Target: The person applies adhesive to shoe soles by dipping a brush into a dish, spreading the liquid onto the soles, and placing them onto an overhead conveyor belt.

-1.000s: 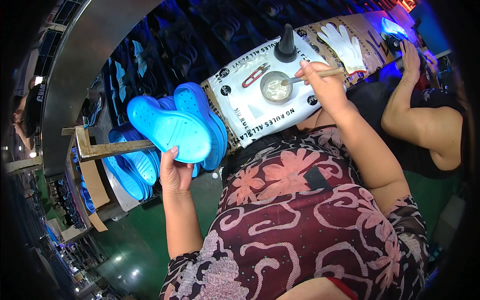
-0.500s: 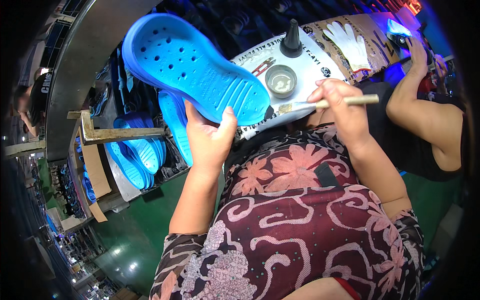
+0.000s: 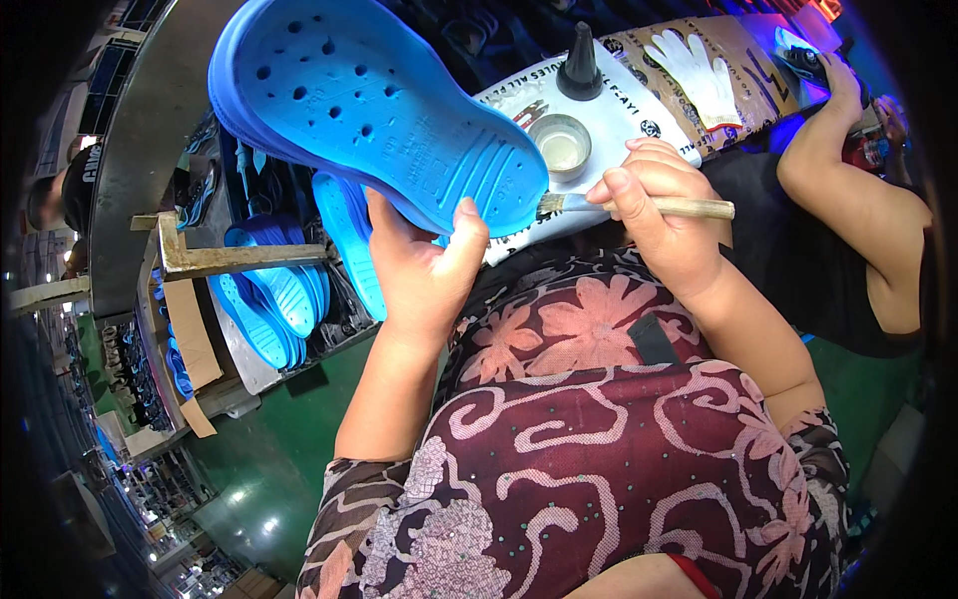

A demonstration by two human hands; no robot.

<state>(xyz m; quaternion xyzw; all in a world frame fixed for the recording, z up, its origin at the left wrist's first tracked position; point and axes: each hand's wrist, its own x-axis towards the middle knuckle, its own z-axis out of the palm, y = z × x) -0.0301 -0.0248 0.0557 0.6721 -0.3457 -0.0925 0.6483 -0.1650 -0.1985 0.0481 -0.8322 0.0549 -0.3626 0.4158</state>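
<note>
A blue shoe sole [image 3: 369, 110] with small holes is held up by my left hand [image 3: 424, 260], thumb on its upper face near the heel and fingers beneath. Its rim looks layered, so I cannot tell whether it is one sole or a stack. My right hand [image 3: 669, 215] pinches the wooden handle of a flat brush [image 3: 699, 208]. The brush's bristles meet the heel end of the sole. Just beyond the brush stands a small round cup [image 3: 561, 150] with pale liquid in it. Behind the cup is a black cone-tipped bottle [image 3: 581, 72].
The cup and bottle stand on a white printed sheet [image 3: 639, 125]. A white glove [image 3: 694, 75] lies on brown cardboard to the right. Blue soles [image 3: 274, 309] are stacked at left, near a wooden bar [image 3: 239, 262]. A co-worker's arm [image 3: 848, 200] reaches in at right.
My left hand has brought the sole nearer and a little to the left. The brush has shifted slightly left and up, and its bristles now touch the heel edge.
</note>
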